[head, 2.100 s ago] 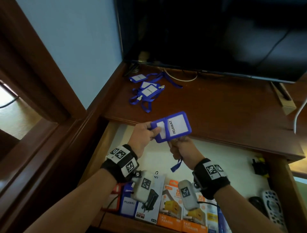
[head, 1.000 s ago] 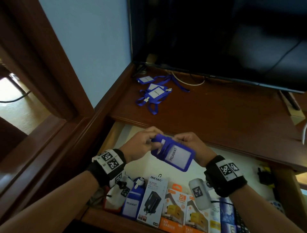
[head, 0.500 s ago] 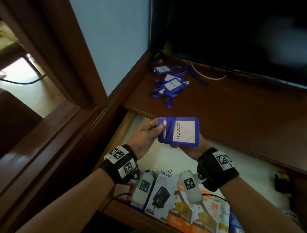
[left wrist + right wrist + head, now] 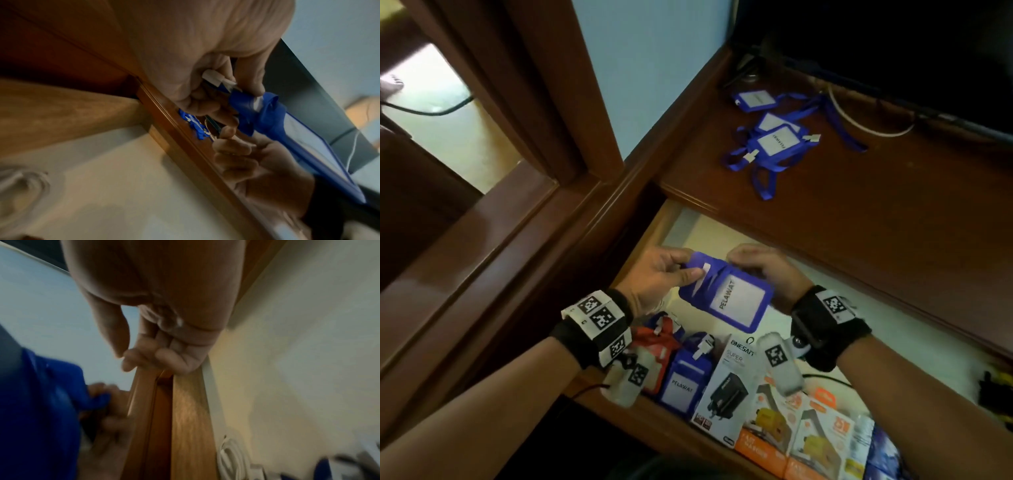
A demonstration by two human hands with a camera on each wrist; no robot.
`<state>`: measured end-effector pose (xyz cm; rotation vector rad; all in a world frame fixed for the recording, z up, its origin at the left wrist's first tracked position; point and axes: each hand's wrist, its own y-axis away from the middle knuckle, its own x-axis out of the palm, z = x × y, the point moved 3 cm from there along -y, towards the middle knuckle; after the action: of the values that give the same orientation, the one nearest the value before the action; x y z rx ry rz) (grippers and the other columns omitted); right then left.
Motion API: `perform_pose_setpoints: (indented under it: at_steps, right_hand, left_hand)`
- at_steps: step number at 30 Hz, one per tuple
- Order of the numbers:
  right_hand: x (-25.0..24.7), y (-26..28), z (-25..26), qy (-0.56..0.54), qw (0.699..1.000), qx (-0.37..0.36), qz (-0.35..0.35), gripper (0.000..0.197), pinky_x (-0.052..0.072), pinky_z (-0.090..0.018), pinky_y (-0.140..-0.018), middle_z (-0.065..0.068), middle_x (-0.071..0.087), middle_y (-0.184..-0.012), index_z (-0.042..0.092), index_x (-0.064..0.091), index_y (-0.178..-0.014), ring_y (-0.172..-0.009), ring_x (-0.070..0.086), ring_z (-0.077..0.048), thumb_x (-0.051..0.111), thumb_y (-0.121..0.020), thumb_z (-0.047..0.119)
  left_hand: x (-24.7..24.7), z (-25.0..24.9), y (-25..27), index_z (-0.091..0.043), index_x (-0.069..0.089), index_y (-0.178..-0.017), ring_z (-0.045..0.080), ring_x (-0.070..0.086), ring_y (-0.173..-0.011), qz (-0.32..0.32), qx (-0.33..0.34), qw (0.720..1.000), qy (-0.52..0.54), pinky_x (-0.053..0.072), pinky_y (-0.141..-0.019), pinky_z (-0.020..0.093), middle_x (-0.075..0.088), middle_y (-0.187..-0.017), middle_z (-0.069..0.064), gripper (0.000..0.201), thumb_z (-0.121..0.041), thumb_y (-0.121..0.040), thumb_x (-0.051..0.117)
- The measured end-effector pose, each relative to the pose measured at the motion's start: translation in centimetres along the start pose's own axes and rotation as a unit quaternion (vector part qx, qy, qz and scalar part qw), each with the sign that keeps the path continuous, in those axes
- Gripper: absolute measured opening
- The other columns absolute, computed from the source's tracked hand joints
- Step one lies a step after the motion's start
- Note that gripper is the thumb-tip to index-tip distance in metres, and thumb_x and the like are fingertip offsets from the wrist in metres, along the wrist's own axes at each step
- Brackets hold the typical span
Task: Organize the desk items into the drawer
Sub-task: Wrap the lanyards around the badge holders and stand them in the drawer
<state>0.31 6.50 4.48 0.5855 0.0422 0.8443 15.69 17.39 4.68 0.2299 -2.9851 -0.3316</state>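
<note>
A blue badge holder (image 4: 729,297) labelled PELAWAT, its strap wound round the top, is being held above the open drawer (image 4: 914,337), pinched by the left hand (image 4: 657,274) and gripped by the right hand (image 4: 763,270). Charger boxes (image 4: 726,387) are lying below; more badges (image 4: 774,142) are lying on the desk (image 4: 893,205).

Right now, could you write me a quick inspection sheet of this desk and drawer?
Surface: brown wooden desk above an open drawer.
Job's things: blue badge holder marked PELAWAT held over the drawer; more badge holders with lanyards on the desk.
Clutter: charger boxes, another badge holder at the drawer's front.
Grippers: left hand pinches the badge's wrapped lanyard; right hand grips its top edge.
Cables: white cable under the television.
Surroundings: pale blue wall.
</note>
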Motion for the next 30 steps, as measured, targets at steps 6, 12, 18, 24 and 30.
perform_pose_setpoints:
  at_steps: [6,12,18,24,30]
  right_hand:
    - [-5.2,-4.7,3.3,0.097,0.978,-0.037,-0.18,0.022,0.033,-0.02,-0.044,-0.005,0.052,-0.057,0.011,0.064,-0.067,-0.048,0.041,-0.016,0.056,-0.085,0.001]
    - [-8.5,-11.0,8.0,0.316,0.897,-0.107,-0.29,0.015,0.046,-0.027,-0.07,-0.005,0.065,-0.087,0.018,0.066,-0.077,-0.079,0.058,-0.017,0.057,-0.084,0.009]
    - [-7.6,-15.3,8.7,0.564,0.779,-0.089,-0.259,0.052,0.033,-0.042,-0.101,-0.01,0.032,-0.142,0.024,0.054,-0.125,-0.129,0.028,-0.034,0.06,-0.075,0.011]
    - [-5.7,-15.3,8.3,0.635,0.717,-0.122,-0.26,0.037,0.029,-0.05,-0.106,-0.007,0.035,-0.145,0.021,0.06,-0.121,-0.135,0.024,-0.035,0.06,-0.084,0.021]
    - [-5.3,-13.0,7.7,0.642,0.712,-0.125,-0.256,0.02,0.032,-0.049,-0.1,-0.008,0.047,-0.132,0.012,0.069,-0.098,-0.126,0.031,-0.036,0.067,-0.084,0.025]
  left_hand:
    - [-0.8,2.9,-1.2,-0.011,0.072,-0.087,0.016,0.066,-0.084,0.159,-0.093,0.896,-0.405,0.055,-0.076,0.037,0.07,-0.091,0.004,0.018,-0.028,-0.086,0.068]
    - [2.3,5.2,-1.8,-0.009,0.057,-0.061,0.02,0.052,-0.056,0.37,-0.115,0.712,-0.586,0.041,-0.056,0.03,0.059,-0.064,0.008,0.034,-0.031,-0.087,0.061]
    - [5.0,7.3,-1.7,-0.011,0.042,-0.054,0.017,0.041,-0.053,0.441,-0.12,0.636,-0.622,0.031,-0.047,0.027,0.048,-0.071,0.008,0.043,-0.023,-0.088,0.063]
    - [5.6,7.8,-1.7,-0.013,0.038,-0.054,0.016,0.041,-0.054,0.428,-0.104,0.63,-0.64,0.033,-0.05,0.028,0.053,-0.07,0.006,0.047,-0.031,-0.09,0.063]
    - [5.6,9.2,-1.1,-0.007,0.066,-0.09,0.022,0.055,-0.07,0.398,-0.09,0.624,-0.666,0.039,-0.058,0.032,0.065,-0.096,0.009,0.039,-0.046,-0.086,0.064]
